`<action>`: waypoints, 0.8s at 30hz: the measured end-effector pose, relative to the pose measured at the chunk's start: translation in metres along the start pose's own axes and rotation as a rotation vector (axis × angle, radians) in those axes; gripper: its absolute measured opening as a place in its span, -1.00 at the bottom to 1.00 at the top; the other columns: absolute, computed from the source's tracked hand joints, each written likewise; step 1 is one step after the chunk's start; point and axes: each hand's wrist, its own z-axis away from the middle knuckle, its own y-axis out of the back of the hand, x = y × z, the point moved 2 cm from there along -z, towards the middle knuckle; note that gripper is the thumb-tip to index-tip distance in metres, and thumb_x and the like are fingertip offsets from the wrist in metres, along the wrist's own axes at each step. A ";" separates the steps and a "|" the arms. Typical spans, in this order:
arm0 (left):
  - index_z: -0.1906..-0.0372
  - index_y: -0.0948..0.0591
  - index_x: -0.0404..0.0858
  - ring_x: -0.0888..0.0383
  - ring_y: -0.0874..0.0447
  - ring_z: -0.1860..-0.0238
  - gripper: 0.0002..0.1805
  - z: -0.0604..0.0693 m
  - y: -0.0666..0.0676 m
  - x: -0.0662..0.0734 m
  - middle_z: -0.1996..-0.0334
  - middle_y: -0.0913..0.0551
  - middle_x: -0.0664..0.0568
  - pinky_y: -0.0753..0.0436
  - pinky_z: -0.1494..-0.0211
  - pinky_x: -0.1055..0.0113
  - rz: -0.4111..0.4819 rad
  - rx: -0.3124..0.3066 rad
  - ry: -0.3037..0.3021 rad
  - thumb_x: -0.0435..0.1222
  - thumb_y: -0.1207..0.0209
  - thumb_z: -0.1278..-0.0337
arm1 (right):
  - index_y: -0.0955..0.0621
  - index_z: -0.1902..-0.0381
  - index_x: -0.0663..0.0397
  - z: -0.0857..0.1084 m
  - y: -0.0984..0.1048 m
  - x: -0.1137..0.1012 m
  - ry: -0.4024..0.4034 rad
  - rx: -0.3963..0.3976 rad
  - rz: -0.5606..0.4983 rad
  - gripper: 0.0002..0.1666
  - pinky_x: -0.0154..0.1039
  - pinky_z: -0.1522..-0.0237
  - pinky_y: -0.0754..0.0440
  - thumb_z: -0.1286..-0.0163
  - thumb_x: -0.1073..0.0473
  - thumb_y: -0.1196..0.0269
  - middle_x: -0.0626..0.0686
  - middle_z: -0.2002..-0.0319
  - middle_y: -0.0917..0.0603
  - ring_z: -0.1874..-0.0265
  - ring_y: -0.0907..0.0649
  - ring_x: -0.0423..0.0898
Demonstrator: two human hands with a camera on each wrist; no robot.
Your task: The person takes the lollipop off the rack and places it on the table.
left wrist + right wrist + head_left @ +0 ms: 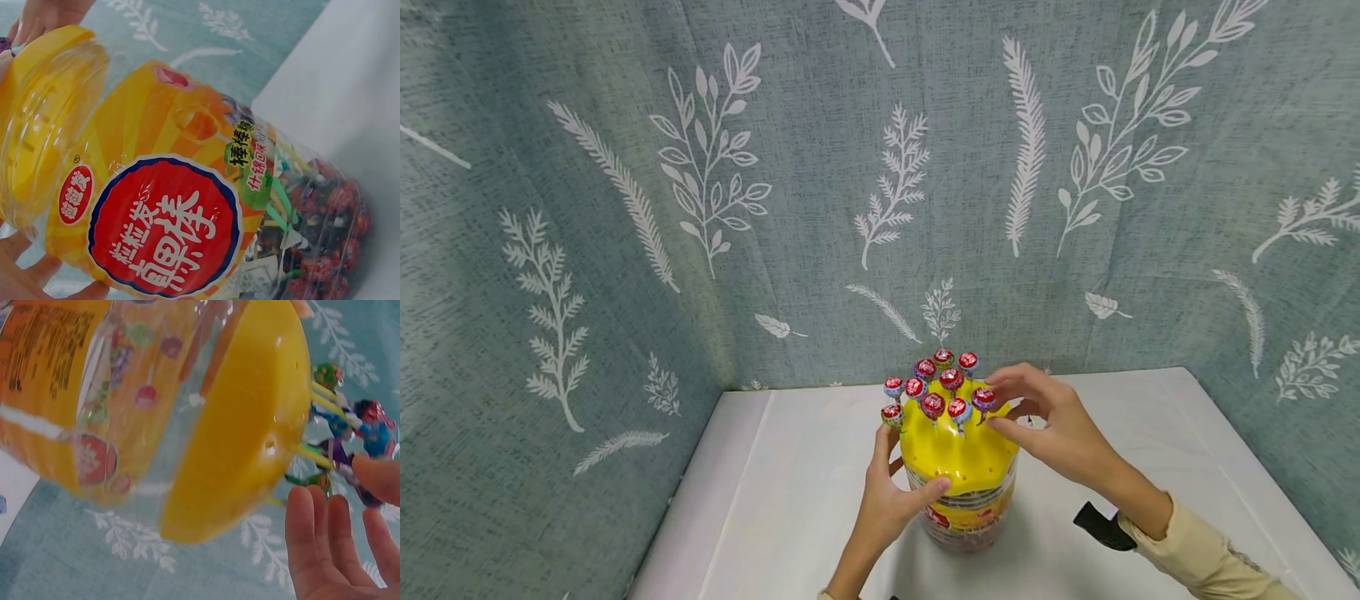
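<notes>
On the left, the person's left hand (pixel 883 497) curls round the jar (pixel 966 518) at its top, the thumb at the front edge of the yellow lid (pixel 958 460) and the fingers along its side. A hold so high up probably keeps the jar from turning or tipping while the top is worked on. The jar stands upright on the white table (pixel 797 508), likely steadied by the lollipop pile (pixel 319 265) low inside it.

In the middle, lollipops (pixel 951 379) stand in the lid with their wrapped heads up and their sticks down, as the right wrist view shows; the sticks seem to sit in small holes (pixel 990 470), which would explain why they stay upright. They crowd the back and middle, while holes at the front have no stick.

On the right, the right hand (pixel 1067 429) reaches over the lid, thumb and fingers parted around a purple-wrapped lollipop (pixel 983 400) at the cluster's edge. Such a spread suits handling one head without knocking its neighbours; whether the fingertips press it cannot be told.
</notes>
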 end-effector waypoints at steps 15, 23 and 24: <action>-0.37 -0.16 0.08 0.04 -0.20 -0.34 -0.08 0.000 0.000 0.000 -0.34 -0.28 0.14 -0.35 -0.23 -0.11 -0.004 0.005 0.043 0.00 -0.39 0.13 | -0.49 0.01 0.03 0.001 -0.018 0.001 -0.002 0.079 -0.014 -0.49 -0.28 0.26 -0.66 -0.11 0.49 -0.33 -0.03 0.18 -0.66 0.24 -0.67 -0.13; -0.36 -0.17 0.08 0.03 -0.21 -0.34 -0.09 0.000 -0.001 0.000 -0.33 -0.29 0.15 -0.36 -0.22 -0.11 -0.006 0.005 0.012 0.00 -0.39 0.13 | -0.49 0.03 0.10 0.002 -0.018 0.003 0.000 0.126 0.009 -0.45 -0.29 0.31 -0.66 -0.03 0.55 -0.35 0.03 0.19 -0.64 0.26 -0.67 -0.08; -0.36 -0.17 0.08 0.03 -0.21 -0.33 -0.09 0.001 -0.001 0.000 -0.33 -0.29 0.15 -0.36 -0.22 -0.11 -0.005 0.007 0.013 0.00 -0.39 0.13 | -0.49 0.03 0.11 0.003 -0.017 0.003 -0.003 0.129 0.002 -0.45 -0.28 0.31 -0.66 -0.03 0.56 -0.35 0.03 0.19 -0.64 0.25 -0.67 -0.07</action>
